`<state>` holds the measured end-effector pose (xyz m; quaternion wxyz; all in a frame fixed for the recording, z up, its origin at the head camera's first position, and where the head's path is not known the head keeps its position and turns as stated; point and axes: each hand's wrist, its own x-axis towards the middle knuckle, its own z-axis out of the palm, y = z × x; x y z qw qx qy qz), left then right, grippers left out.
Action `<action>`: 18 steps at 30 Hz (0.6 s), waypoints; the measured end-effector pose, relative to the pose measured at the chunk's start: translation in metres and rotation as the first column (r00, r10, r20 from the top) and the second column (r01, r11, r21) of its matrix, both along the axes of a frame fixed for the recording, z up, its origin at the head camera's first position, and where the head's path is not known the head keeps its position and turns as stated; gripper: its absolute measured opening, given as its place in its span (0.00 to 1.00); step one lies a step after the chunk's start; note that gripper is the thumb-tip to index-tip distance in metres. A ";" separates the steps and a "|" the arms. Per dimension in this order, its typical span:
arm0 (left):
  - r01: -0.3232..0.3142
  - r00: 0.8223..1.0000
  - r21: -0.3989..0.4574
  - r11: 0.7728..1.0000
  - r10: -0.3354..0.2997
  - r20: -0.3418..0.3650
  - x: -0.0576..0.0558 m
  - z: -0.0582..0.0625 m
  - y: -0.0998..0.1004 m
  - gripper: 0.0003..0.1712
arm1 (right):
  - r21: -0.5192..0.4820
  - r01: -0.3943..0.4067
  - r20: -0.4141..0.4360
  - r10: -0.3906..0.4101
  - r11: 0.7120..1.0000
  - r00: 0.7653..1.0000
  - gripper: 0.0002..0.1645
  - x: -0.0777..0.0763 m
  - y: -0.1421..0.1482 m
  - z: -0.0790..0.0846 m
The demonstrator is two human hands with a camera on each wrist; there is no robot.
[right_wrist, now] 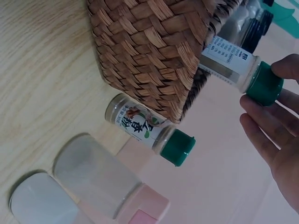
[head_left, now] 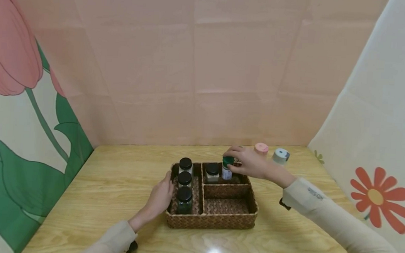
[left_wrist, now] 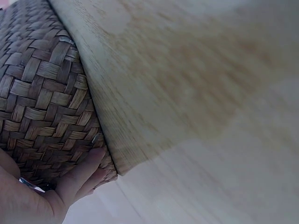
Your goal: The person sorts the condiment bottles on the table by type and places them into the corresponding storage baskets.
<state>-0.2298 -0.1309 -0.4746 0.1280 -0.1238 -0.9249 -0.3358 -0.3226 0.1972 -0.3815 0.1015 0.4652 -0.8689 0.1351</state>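
Note:
A brown woven basket with three compartments stands on the table. My left hand rests along its left side, the fingers extended against the outer wall. With thumb and fingers, my right hand pinches the green cap of a labelled spice jar in the back right compartment; whether its base touches the floor is hidden. Beside it is a square-looking jar with a black lid. Three black-lidded jars line the left compartment. The front right compartment holds nothing.
A second green-capped spice jar stands outside the basket, close to its wall. Farther right are a pink-lidded container and a pale-lidded one. Printed cloths hang left and right, with a plain pink cloth behind the table.

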 end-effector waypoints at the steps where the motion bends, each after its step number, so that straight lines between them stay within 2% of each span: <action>1: 0.001 1.000 0.002 1.000 -0.001 0.004 0.000 0.000 0.000 0.27 | -0.001 -0.002 0.007 0.002 1.000 1.000 0.22 0.000 0.000 -0.001; 9: 0.004 1.000 0.002 1.000 -0.004 0.003 0.000 -0.001 0.001 0.27 | -0.016 -0.026 0.000 0.026 1.000 1.000 0.20 0.001 0.000 -0.011; 18: 0.005 1.000 0.014 1.000 -0.005 0.029 -0.001 0.000 0.002 0.28 | 0.004 -0.006 0.009 0.006 1.000 1.000 0.21 0.001 0.000 -0.018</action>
